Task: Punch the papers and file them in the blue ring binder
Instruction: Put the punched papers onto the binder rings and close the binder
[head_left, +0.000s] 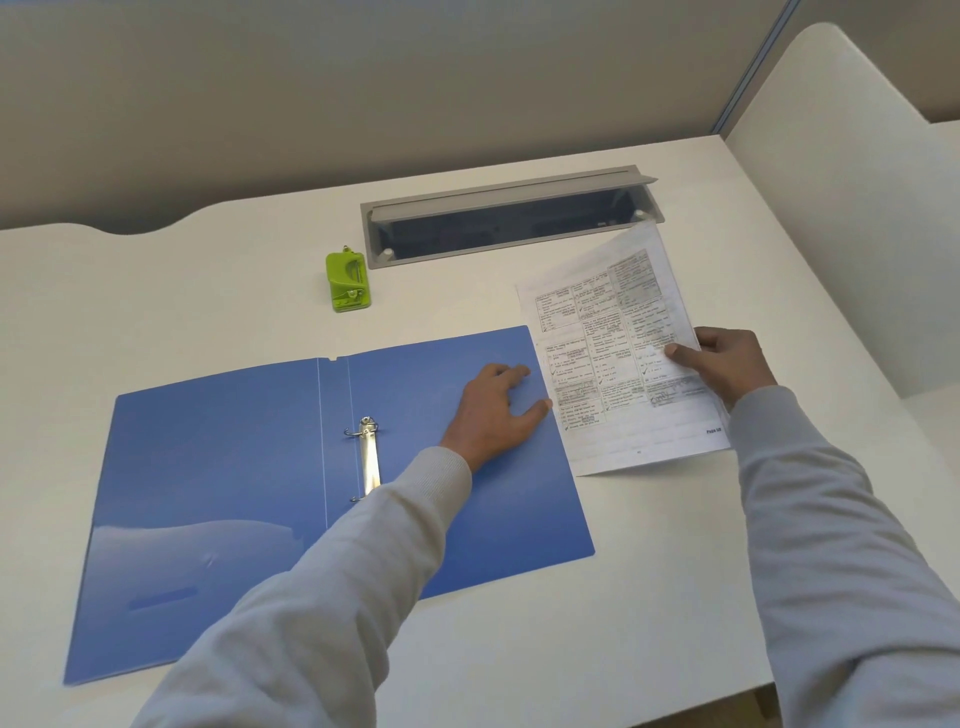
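I see the blue ring binder (218, 493) lying open toward the desk's (156, 291) left edge, green punch (347, 282) behind it. My left hand (493, 410) rests flat, fingers released, on its right cover. My right hand (727, 364) pinches the papers (618, 353) just beside the binder.

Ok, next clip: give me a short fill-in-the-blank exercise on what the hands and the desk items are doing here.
1. The blue ring binder lies ____ on the desk.
2. The printed papers are held by the ____ hand.
3. The left hand rests flat on the binder's ____ cover.
4. The punch standing beyond the binder is ____ in colour.

Missing words: open; right; right; green
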